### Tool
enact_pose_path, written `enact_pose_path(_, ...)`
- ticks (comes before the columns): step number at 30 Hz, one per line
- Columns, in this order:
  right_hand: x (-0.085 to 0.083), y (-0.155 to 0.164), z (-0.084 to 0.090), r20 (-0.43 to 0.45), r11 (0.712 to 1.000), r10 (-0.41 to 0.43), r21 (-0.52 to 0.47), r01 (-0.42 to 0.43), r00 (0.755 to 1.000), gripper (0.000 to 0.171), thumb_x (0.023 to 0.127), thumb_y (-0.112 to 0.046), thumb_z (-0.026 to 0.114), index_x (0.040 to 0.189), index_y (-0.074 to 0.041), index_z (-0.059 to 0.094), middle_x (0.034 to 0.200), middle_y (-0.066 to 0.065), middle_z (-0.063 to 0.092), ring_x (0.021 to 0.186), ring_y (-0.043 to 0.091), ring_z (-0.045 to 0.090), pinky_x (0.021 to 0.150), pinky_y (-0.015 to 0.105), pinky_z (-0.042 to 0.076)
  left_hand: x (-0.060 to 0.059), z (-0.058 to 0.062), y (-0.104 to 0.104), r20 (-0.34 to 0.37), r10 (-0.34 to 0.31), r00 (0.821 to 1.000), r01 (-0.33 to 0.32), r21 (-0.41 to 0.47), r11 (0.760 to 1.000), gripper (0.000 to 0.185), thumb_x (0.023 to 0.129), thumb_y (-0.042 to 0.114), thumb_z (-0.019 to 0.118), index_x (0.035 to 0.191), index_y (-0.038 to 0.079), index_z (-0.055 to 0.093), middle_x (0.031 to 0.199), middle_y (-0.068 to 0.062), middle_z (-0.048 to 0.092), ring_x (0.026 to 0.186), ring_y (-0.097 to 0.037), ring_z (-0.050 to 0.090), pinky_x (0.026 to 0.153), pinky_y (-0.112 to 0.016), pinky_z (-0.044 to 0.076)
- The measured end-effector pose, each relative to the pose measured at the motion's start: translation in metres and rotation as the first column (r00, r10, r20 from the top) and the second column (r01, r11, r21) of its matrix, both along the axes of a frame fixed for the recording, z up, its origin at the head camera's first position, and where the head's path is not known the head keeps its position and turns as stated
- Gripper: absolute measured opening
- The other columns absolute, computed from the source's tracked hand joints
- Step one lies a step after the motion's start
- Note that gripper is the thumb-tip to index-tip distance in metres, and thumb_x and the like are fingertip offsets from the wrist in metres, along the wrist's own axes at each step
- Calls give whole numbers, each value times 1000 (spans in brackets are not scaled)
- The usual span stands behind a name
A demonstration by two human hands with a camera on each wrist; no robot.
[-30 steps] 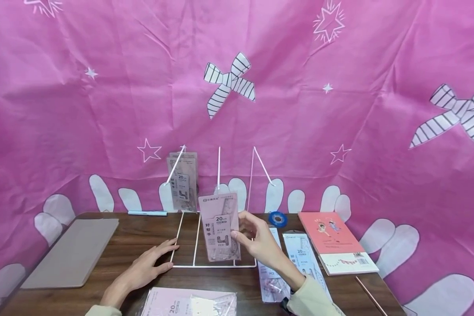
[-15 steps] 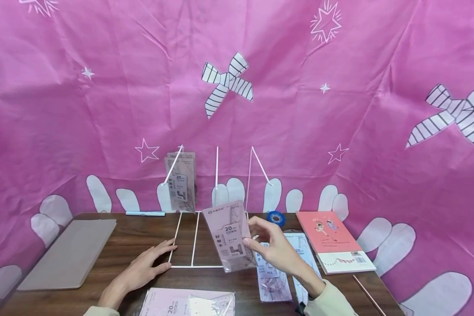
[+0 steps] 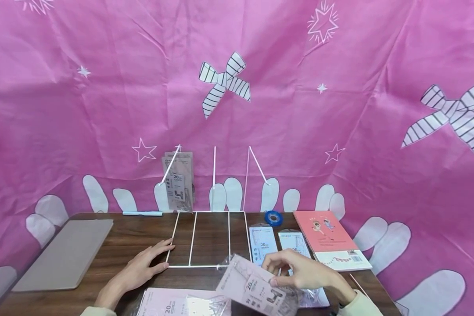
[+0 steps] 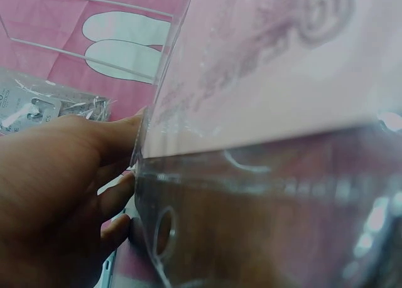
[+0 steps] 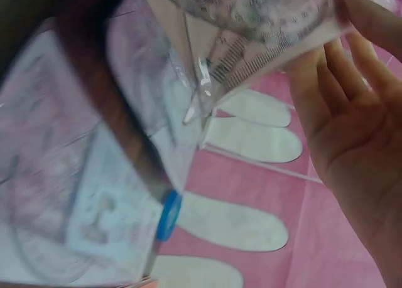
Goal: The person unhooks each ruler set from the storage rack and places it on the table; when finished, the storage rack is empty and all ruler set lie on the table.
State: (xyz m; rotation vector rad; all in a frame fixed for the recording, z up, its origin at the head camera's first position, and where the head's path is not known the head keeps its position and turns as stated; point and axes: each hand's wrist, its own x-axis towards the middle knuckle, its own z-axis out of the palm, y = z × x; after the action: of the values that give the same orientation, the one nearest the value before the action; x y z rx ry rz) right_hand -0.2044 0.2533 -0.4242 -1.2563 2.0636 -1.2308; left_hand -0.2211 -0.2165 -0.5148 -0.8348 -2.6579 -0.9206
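While its fingers curl round the upper edge, the right hand (image 3: 304,274) pinches a pink ruler packet (image 3: 256,289), holding it tilted and low over the near edge of the bench (image 3: 122,239); the wrist bends inward and the sleeved forearm runs off to the lower right. Just under that grip lie two pale blue ruler packets (image 3: 262,243), and beside the held packet, toward the person, another pink packet (image 3: 174,303) lies flat. Out to the left, the left hand (image 3: 142,270) rests palm down with fingers spread straight, fingertips touching the corner of the white wire rack (image 3: 207,239). Beyond the rack's far left stands one more packet (image 3: 178,180) against its upright. A second ago the right hand held its packet upright over the rack; it has since come down and toward the person, tipping the packet over. The left hand has not moved.
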Motion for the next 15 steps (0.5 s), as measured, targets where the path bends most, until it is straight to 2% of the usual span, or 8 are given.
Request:
enact_pose_path(4, 4, 9, -12, 57, 995, 91, 33, -92, 994, 15, 98, -5, 69, 111, -13, 68, 92, 7, 70, 84, -1, 65, 70, 27, 62, 0, 0, -1, 13, 1, 1000, -1, 1, 1000, 43, 98, 19, 72, 138, 5, 66, 150, -18, 58, 138, -44, 52, 105, -70, 39)
enact_pose_path(6, 6, 11, -18, 58, 992, 109, 63, -112, 992, 13, 97, -6, 71, 108, -12, 68, 88, 8, 67, 83, -5, 60, 69, 23, 60, 0, 0, -1, 6, 1, 1000, -1, 1, 1000, 43, 98, 19, 72, 138, 5, 66, 150, -18, 58, 138, -44, 52, 104, -71, 40)
enact_pose_path(12, 10, 16, -32, -53, 981, 89, 178, -78, 995, 12, 94, -13, 76, 104, -16, 70, 85, -1, 67, 80, -11, 54, 67, 17, 56, 0, 0, -1, 7, 4, 1000, -4, -7, 1000, 42, 98, 19, 72, 138, 6, 66, 150, -18, 58, 138, -42, 52, 104, -70, 40)
enact_pose_path(15, 12, 16, -33, -87, 978, 69, 204, -50, 994, 15, 92, -10, 78, 104, -15, 72, 81, 1, 67, 77, -11, 53, 64, 17, 56, 0, 0, -1, 29, 3, 1000, -3, -4, 1000, 43, 99, 20, 72, 139, 6, 66, 151, -17, 57, 139, -43, 51, 106, -71, 39)
